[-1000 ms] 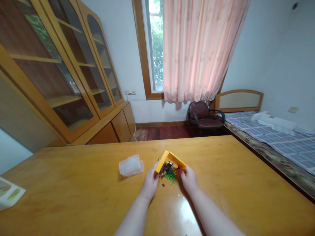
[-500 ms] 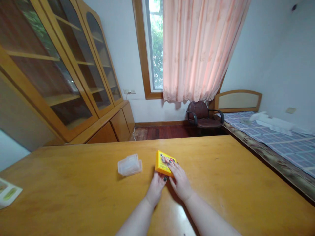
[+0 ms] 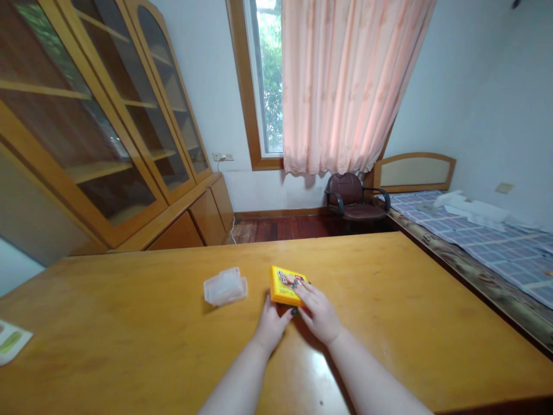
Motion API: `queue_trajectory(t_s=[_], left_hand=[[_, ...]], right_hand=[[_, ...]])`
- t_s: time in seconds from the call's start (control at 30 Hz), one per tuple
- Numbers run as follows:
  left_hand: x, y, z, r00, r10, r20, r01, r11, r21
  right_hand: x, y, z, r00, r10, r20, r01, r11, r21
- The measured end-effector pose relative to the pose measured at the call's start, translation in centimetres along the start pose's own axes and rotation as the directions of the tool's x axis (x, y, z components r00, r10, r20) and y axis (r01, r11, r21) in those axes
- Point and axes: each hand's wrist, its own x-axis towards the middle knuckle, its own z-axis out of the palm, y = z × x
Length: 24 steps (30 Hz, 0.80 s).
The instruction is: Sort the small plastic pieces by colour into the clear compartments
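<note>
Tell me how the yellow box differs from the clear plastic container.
The yellow box is opaque; the plastic container is see-through. The box has a printed top, while the container shows no print. The right hand has fingers on the box; no hand touches the container. Both have straight edges.

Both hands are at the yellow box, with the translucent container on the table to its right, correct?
Wrong side: the head view shows the translucent container on the table left of the yellow box. The left hand and right hand are at the box.
</note>
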Motion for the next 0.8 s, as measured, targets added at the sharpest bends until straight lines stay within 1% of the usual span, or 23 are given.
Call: queue_trajectory(t_s=[0.03, 0.07, 0.13, 0.2, 0.23, 0.27, 0.33, 0.4, 0.47, 0.53, 0.6, 0.67, 0.8], left_hand=[[0.1, 0.0, -0.2, 1.0, 0.002, -0.03, -0.001, 0.999, 0.037], [0.2, -0.1, -0.4, 0.999, 0.006, -0.054, 0.0, 0.994, 0.107], [0.3, -0.2, -0.8, 0.996, -0.019, -0.084, 0.042, 0.958, 0.285], [0.4, -0.1, -1.0, 0.994, -0.083, -0.067, 0.104, 0.889, 0.446], [0.5, -0.1, -1.0, 0.992, -0.116, -0.046, 0.123, 0.853, 0.507], [0.7, 0.0, -1.0, 0.99, -0.143, -0.023, 0.131, 0.821, 0.555], [1.4, 0.3, -0.7, 0.984, -0.178, 0.03, 0.12, 0.772, 0.624], [2.5, 0.7, -0.2, 0.977, -0.204, 0.067, 0.109, 0.741, 0.662], [3.9, 1.1, 0.3, 0.971, -0.225, 0.086, 0.108, 0.726, 0.68], [5.3, 1.5, 0.9, 0.967, -0.223, 0.122, 0.079, 0.721, 0.689], [6.3, 2.0, 1.5, 0.957, -0.21, 0.198, 0.013, 0.717, 0.697], [6.8, 2.3, 2.1, 0.937, -0.189, 0.294, -0.076, 0.711, 0.699], [6.3, 2.4, 2.8, 0.885, -0.113, 0.451, -0.249, 0.705, 0.664]], right_hand=[[0.1, 0.0, 0.1, 1.0, -0.004, 0.014, 0.004, 1.0, -0.019], [0.2, 0.2, 0.0, 1.0, 0.021, 0.022, -0.02, 0.999, -0.049], [0.5, 1.5, -0.5, 0.99, 0.136, 0.029, -0.13, 0.982, -0.135], [0.6, 3.6, -1.6, 0.948, 0.318, -0.029, -0.317, 0.924, -0.216], [0.5, 4.8, -2.2, 0.924, 0.379, -0.047, -0.378, 0.89, -0.254], [0.4, 6.0, -2.7, 0.911, 0.411, -0.042, -0.405, 0.867, -0.289], [-0.2, 8.1, -3.6, 0.898, 0.438, -0.027, -0.419, 0.838, -0.35], [-1.0, 9.5, -4.0, 0.897, 0.442, -0.031, -0.418, 0.821, -0.389], [-1.6, 10.1, -3.8, 0.902, 0.43, -0.032, -0.406, 0.824, -0.396], [-2.0, 10.2, -3.2, 0.905, 0.425, -0.016, -0.398, 0.832, -0.387], [-2.1, 10.3, -2.7, 0.904, 0.427, 0.012, -0.392, 0.84, -0.374], [-2.1, 10.4, -2.3, 0.902, 0.431, 0.033, -0.39, 0.844, -0.369], [-2.0, 10.9, -1.9, 0.902, 0.429, 0.054, -0.383, 0.85, -0.361]])
